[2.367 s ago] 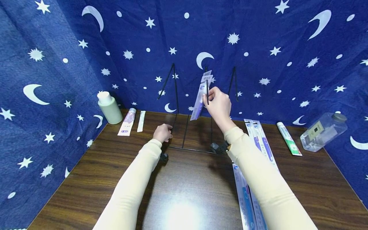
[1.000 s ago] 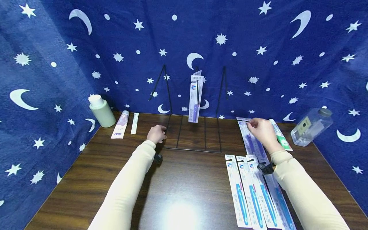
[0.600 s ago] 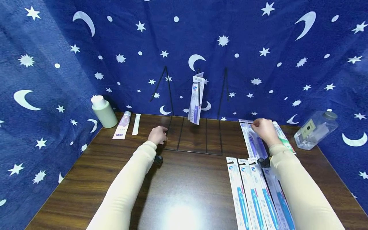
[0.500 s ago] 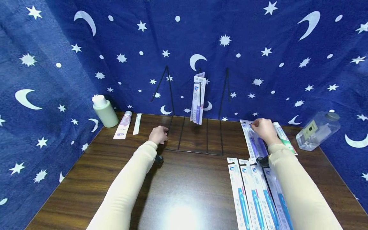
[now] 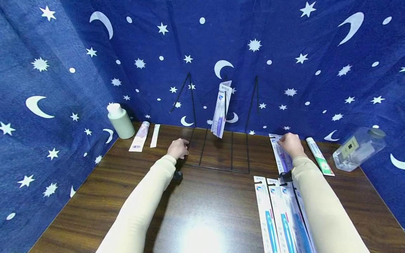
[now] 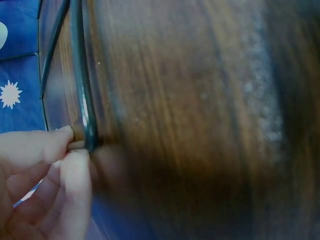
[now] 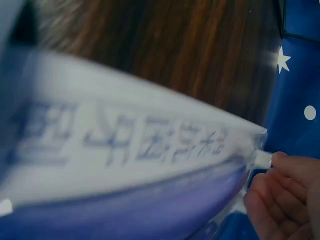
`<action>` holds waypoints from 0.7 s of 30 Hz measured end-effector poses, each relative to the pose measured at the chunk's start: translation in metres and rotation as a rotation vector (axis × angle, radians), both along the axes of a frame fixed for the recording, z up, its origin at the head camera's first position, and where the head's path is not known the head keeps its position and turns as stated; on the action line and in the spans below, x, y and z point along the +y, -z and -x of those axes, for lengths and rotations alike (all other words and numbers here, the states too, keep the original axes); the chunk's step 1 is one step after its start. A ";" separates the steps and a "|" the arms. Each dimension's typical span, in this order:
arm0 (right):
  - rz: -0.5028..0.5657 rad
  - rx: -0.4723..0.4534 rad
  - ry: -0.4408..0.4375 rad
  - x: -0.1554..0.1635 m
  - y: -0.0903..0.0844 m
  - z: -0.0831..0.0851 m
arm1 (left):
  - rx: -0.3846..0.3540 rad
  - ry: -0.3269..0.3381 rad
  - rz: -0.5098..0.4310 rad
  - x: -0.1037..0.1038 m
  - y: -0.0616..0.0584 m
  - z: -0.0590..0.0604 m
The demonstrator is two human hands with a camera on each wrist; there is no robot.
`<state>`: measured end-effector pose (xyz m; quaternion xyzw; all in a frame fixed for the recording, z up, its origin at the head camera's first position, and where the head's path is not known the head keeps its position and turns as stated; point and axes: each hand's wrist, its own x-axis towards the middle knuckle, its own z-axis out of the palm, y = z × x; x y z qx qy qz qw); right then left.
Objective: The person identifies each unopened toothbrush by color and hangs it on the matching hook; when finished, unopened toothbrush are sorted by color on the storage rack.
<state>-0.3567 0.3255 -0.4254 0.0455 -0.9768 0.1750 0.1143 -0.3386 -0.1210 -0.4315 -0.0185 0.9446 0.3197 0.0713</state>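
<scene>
A black wire rack (image 5: 218,168) stands at the back of the wooden table (image 5: 205,211). A purple toothbrush pack (image 5: 220,116) hangs from its middle hook. My left hand (image 5: 178,148) holds the rack's left base wire (image 6: 80,75), pinched between thumb and fingers (image 6: 55,165). My right hand (image 5: 289,143) rests at the top end of a purple toothbrush pack (image 5: 282,160) lying flat to the right of the rack. In the right wrist view its fingertips (image 7: 280,190) pinch the pack's top edge (image 7: 125,160). Several blue toothbrush packs (image 5: 269,214) lie side by side at the front right.
A pale green bottle (image 5: 120,121), a small tube (image 5: 140,136) and a thin white packet (image 5: 155,135) sit at the back left. A green-and-white toothpaste tube (image 5: 319,156) and a clear bottle (image 5: 357,147) on its side lie at the back right. Starry blue cloth walls the table.
My right hand let go of the pack now hanging on the rack, then moved down and right onto the purple pack on the table. My left hand stayed on the rack.
</scene>
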 end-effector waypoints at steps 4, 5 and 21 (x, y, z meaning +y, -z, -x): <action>0.018 -0.049 0.063 -0.003 -0.002 -0.003 | 0.001 0.005 0.002 0.003 0.003 0.000; 0.021 -0.059 0.077 -0.003 -0.002 -0.004 | -0.001 0.007 0.004 0.004 0.004 -0.001; 0.082 0.050 0.136 -0.012 -0.008 -0.001 | 0.015 0.010 0.044 0.000 0.001 0.000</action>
